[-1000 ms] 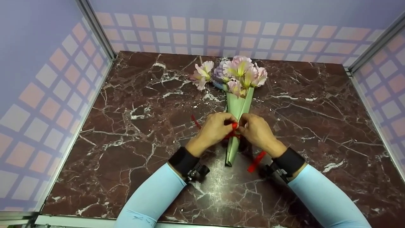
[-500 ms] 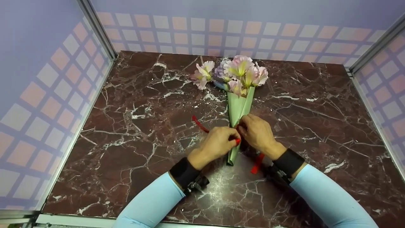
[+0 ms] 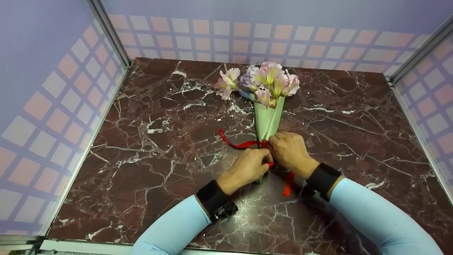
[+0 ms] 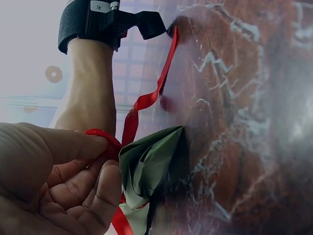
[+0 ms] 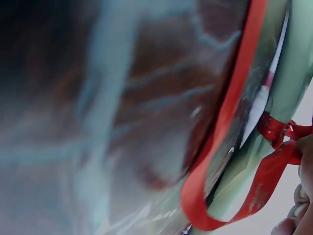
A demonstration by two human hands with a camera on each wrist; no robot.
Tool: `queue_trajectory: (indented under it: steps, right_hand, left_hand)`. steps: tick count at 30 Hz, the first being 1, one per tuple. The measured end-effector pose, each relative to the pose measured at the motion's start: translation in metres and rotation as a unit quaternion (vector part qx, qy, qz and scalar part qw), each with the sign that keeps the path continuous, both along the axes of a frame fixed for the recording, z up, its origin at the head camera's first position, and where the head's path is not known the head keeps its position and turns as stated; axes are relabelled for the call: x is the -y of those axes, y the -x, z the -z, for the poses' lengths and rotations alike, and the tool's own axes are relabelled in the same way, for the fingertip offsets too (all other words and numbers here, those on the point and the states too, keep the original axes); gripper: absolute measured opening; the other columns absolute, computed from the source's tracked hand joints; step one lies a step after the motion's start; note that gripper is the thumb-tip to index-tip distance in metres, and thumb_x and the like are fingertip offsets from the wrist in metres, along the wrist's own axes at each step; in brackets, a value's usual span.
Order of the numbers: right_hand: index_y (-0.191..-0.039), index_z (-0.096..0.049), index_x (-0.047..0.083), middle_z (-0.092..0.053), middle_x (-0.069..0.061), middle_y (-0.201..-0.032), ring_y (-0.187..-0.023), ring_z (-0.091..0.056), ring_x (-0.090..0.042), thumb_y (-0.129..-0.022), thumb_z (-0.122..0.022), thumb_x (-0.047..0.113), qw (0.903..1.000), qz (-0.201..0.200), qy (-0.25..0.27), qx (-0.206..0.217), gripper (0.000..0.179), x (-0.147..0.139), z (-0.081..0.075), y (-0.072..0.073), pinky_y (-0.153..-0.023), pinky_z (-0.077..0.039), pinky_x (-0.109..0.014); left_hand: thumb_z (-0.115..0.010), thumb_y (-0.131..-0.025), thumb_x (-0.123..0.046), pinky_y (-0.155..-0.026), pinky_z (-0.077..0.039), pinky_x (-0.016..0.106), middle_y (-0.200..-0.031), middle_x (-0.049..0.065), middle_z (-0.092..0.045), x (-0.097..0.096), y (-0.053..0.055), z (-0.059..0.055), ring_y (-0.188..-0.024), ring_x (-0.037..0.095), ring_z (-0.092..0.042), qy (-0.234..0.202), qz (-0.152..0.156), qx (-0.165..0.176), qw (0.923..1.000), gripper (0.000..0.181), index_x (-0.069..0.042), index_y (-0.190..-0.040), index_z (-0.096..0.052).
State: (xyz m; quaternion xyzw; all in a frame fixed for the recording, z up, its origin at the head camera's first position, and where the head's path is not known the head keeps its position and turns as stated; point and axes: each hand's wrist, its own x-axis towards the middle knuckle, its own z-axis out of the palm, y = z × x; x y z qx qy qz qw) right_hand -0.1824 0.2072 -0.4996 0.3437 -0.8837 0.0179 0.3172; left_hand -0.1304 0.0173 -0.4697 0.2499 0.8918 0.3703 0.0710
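A bouquet of pink and lilac flowers [image 3: 267, 79], wrapped in a pale green paper cone [image 3: 266, 120], lies on the table with its narrow end toward me. Red ribbon [image 3: 244, 144] is tied around the lower part of the cone. My left hand [image 3: 249, 164] pinches a piece of the ribbon between thumb and finger beside the cone's narrow end. At the knot [image 5: 274, 129], the fingers of my right hand [image 3: 291, 150] grip the ribbon; most of them fall outside the right wrist view. One ribbon tail spreads left, another hangs down right.
The brown marbled table [image 3: 159, 177] is enclosed by a tiled-pattern back wall [image 3: 226, 39] and side walls with metal edges. Black wrist straps with cameras [image 3: 216, 200] sit on both forearms.
My left hand has moved down toward the cone's narrow end, drawing the ribbon with it. The left ribbon tail is now more exposed. My right hand has shifted slightly down at the knot.
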Motion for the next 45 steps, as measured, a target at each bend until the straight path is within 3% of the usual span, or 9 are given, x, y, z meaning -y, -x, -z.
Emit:
queue_trajectory:
  steps: [4, 7, 11, 15, 22, 27, 33, 37, 45]
  right_hand:
    - [-0.067, -0.054, 0.011, -0.055, -0.004, -0.061, -0.055, -0.058, -0.024, -0.085, -0.074, 0.012, 0.9998, -0.009, -0.008, -0.017, 0.027, -0.002, 0.0, 0.002, -0.049, -0.051, -0.039]
    - [-0.066, -0.054, 0.011, -0.054, -0.003, -0.06, -0.054, -0.057, -0.024, -0.086, -0.076, 0.014, 0.9997, -0.012, -0.002, -0.023, 0.03, -0.003, 0.0, 0.003, -0.05, -0.051, -0.039]
    - [-0.067, -0.056, 0.01, -0.056, -0.004, -0.061, -0.054, -0.058, -0.025, -0.087, -0.078, 0.016, 0.9995, -0.016, 0.001, -0.026, 0.03, -0.005, 0.0, 0.003, -0.051, -0.052, -0.041]
    - [-0.069, -0.057, 0.009, -0.058, -0.005, -0.062, -0.055, -0.06, -0.025, -0.087, -0.078, 0.017, 0.9994, -0.025, 0.002, -0.025, 0.029, -0.005, 0.001, 0.004, -0.052, -0.053, -0.041]
    - [-0.07, -0.054, 0.009, -0.056, -0.005, -0.062, -0.057, -0.06, -0.027, -0.086, -0.08, 0.019, 0.9991, -0.037, -0.001, -0.019, 0.032, -0.008, 0.001, 0.006, -0.053, -0.054, -0.041]
    - [-0.074, -0.054, 0.008, -0.056, -0.006, -0.066, -0.061, -0.06, -0.029, -0.085, -0.075, 0.014, 0.9991, -0.031, -0.021, 0.017, 0.025, -0.015, -0.001, 0.006, -0.054, -0.054, -0.042]
    - [-0.081, -0.062, 0.008, -0.062, -0.007, -0.072, -0.066, -0.064, -0.03, -0.091, -0.079, 0.021, 0.9912, -0.007, 0.007, 0.132, 0.023, -0.024, -0.006, -0.001, -0.057, -0.056, -0.048]
    - [-0.094, -0.073, 0.011, -0.071, -0.005, -0.086, -0.073, -0.068, -0.026, -0.094, -0.078, 0.026, 0.9528, 0.048, 0.097, 0.284, 0.016, -0.032, -0.014, -0.008, -0.065, -0.057, -0.048]
    - [-0.117, -0.07, 0.007, -0.077, -0.012, -0.095, -0.076, -0.07, -0.025, -0.104, -0.067, 0.034, 0.8026, 0.077, 0.318, 0.499, 0.03, -0.046, -0.02, -0.024, -0.063, -0.057, -0.032]
  left_hand:
    - [-0.067, -0.089, 0.007, -0.067, -0.055, 0.02, -0.101, 0.004, -0.076, 0.004, 0.008, -0.002, -0.077, 0.01, -0.065, -0.009, 0.002, 0.043, 0.999, 0.026, -0.013, -0.106, -0.072]
    - [-0.062, -0.09, 0.009, -0.065, -0.057, 0.025, -0.106, 0.006, -0.075, 0.008, 0.023, -0.007, -0.076, 0.013, -0.065, -0.022, -0.032, 0.068, 0.9969, 0.029, -0.013, -0.106, -0.071]
    - [-0.064, -0.098, 0.001, -0.087, -0.061, 0.034, -0.123, 0.008, -0.073, 0.011, 0.046, -0.01, -0.1, 0.021, -0.07, 0.007, -0.057, 0.047, 0.9972, 0.028, -0.014, -0.12, -0.073]
    - [-0.067, -0.101, -0.009, -0.106, -0.055, 0.038, -0.134, 0.009, -0.072, 0.012, 0.062, -0.01, -0.121, 0.024, -0.068, 0.058, -0.023, 0.034, 0.9975, 0.033, -0.015, -0.133, -0.073]
    - [-0.074, -0.099, -0.02, -0.092, -0.059, 0.035, -0.108, 0.003, -0.081, 0.017, 0.074, -0.008, -0.099, 0.021, -0.074, 0.074, 0.003, 0.009, 0.9972, 0.015, -0.017, -0.11, -0.083]
    - [-0.075, -0.098, -0.026, -0.082, -0.058, 0.034, -0.102, 0.0, -0.081, 0.025, 0.08, -0.008, -0.089, 0.018, -0.071, 0.055, -0.029, 0.027, 0.9977, 0.013, -0.018, -0.105, -0.084]
    - [-0.076, -0.098, -0.029, -0.064, -0.053, 0.025, -0.092, -0.001, -0.08, 0.035, 0.082, -0.006, -0.072, 0.011, -0.066, -0.006, -0.066, 0.062, 0.9959, 0.015, -0.018, -0.104, -0.084]
    - [-0.074, -0.1, -0.024, -0.054, -0.049, 0.02, -0.087, 0.002, -0.078, 0.037, 0.08, -0.003, -0.063, 0.007, -0.062, -0.022, -0.075, 0.072, 0.9943, 0.015, -0.014, -0.106, -0.083]
    - [-0.075, -0.099, -0.023, -0.05, -0.051, 0.02, -0.086, 0.002, -0.077, 0.04, 0.076, -0.001, -0.06, 0.006, -0.06, -0.019, -0.091, 0.084, 0.9922, 0.014, -0.015, -0.107, -0.083]
